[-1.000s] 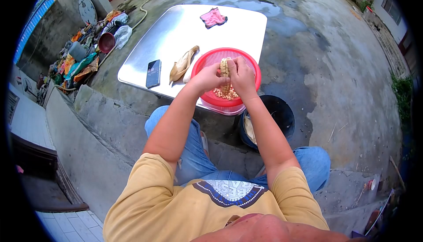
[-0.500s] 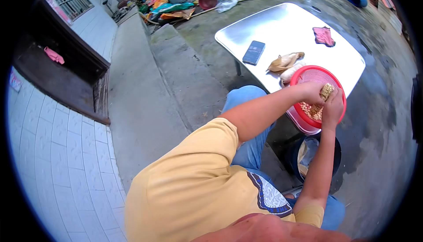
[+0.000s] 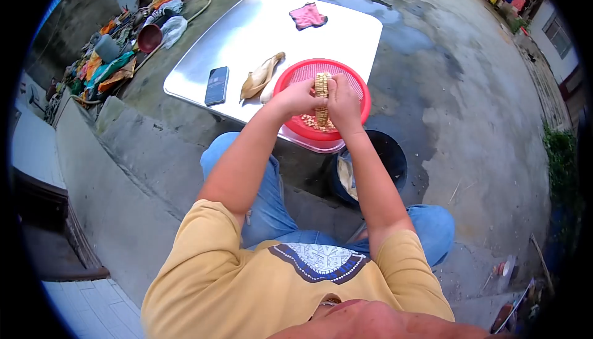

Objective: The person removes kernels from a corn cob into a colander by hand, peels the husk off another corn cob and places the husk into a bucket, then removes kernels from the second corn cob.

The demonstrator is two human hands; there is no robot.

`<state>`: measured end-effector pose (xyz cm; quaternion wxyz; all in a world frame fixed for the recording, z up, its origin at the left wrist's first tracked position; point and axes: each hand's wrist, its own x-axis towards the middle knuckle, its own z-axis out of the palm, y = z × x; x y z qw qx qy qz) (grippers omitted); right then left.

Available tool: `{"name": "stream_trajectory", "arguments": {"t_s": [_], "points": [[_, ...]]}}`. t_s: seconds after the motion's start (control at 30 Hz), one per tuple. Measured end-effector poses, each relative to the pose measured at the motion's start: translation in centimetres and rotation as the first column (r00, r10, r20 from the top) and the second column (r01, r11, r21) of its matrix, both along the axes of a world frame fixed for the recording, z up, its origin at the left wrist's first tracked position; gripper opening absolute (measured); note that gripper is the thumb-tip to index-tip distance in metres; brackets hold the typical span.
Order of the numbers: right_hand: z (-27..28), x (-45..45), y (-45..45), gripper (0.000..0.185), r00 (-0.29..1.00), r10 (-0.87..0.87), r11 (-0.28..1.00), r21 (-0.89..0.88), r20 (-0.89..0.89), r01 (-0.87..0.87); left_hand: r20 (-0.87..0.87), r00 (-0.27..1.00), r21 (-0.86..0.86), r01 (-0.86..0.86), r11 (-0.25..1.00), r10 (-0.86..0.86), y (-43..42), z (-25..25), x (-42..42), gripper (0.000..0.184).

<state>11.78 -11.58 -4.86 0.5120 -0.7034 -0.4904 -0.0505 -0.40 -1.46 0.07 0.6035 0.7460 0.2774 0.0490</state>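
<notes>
The corn cob (image 3: 322, 99) stands upright over loose kernels (image 3: 317, 122).

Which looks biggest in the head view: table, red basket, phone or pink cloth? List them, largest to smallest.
1. Table
2. Red basket
3. Phone and pink cloth: too alike to rank; the cloth lies farther away.

On the table (image 3: 235, 21), the phone (image 3: 216, 86) lies near the left edge, the husk (image 3: 262, 76) to its right, then the basket (image 3: 364, 101) at the near right corner. The cloth (image 3: 308, 16) lies behind these 3. Kernels (image 3: 314, 123) lie in the basket; above them is the corn cob (image 3: 322, 105), between the left hand (image 3: 299, 99) and right hand (image 3: 344, 103). The bucket (image 3: 398, 157) stands on the ground (image 3: 469, 129), right of the person's left knee (image 3: 216, 150).
</notes>
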Motion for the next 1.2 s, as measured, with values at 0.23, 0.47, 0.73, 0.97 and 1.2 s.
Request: {"name": "stream_trajectory", "arguments": {"t_s": [0.23,0.47,0.73,0.97,1.2], "points": [[-0.3,0.1,0.1,0.019,0.999,-0.002,1.0,0.005,-0.037,0.002,-0.021,1.0,0.022,0.006,1.0,-0.005,0.1,-0.4,0.3,0.058],[-0.4,0.4,0.3,0.02,0.994,0.035,0.998,0.051,-0.099,-0.03,0.0,1.0,0.009,-0.005,1.0,0.005,0.5,-0.8,0.2,0.058],[0.2,1.6,0.3,0.029,0.997,0.009,0.99,0.14,0.075,-0.019,-0.101,0.994,0.455,0.003,0.89,0.048,0.7,-0.2,0.1,0.071],[-0.4,1.8,0.2,0.031,0.956,0.119,0.993,0.03,-0.268,-0.115,-0.026,1.0,0.338,0.007,0.941,0.002,0.5,-0.4,0.1,0.058],[-0.2,1.4,0.0,0.025,0.996,-0.008,1.0,0.002,-0.089,0.008,0.051,0.998,0.103,-0.027,0.994,0.022,0.3,-0.6,0.3,0.046]]}}
